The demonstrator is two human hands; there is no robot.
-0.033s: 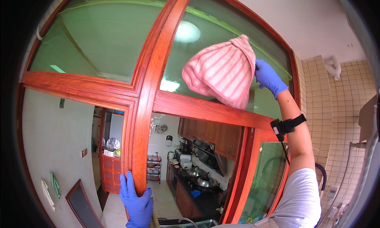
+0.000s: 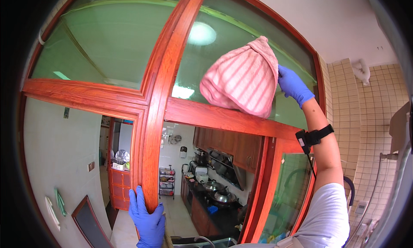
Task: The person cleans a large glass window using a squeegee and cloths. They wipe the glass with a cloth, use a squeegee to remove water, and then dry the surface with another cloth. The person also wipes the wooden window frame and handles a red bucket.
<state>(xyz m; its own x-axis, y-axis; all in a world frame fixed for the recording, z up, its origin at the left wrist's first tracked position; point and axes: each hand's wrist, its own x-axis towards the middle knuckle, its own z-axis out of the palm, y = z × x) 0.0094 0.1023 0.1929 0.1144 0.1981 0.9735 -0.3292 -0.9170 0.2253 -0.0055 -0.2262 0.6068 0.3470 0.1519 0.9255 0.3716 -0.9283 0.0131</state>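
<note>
Head view, looking up: nearest, at the lower left, the left hand (image 2: 147, 220) in a blue glove wraps around the red wooden window frame (image 2: 160, 114), grasping its upright post; up on the right, the raised right hand (image 2: 294, 85), also gloved, clenches the edge of a pink striped cloth (image 2: 243, 79) and presses it flat against the upper right glass pane (image 2: 202, 54); a black strap (image 2: 313, 137) circles that forearm; far beyond the glass, a kitchen counter (image 2: 211, 200) with pots shows.

Beige tiled wall (image 2: 357, 119) at right — kitchen counter (image 2: 211, 205) seen through glass.
</note>
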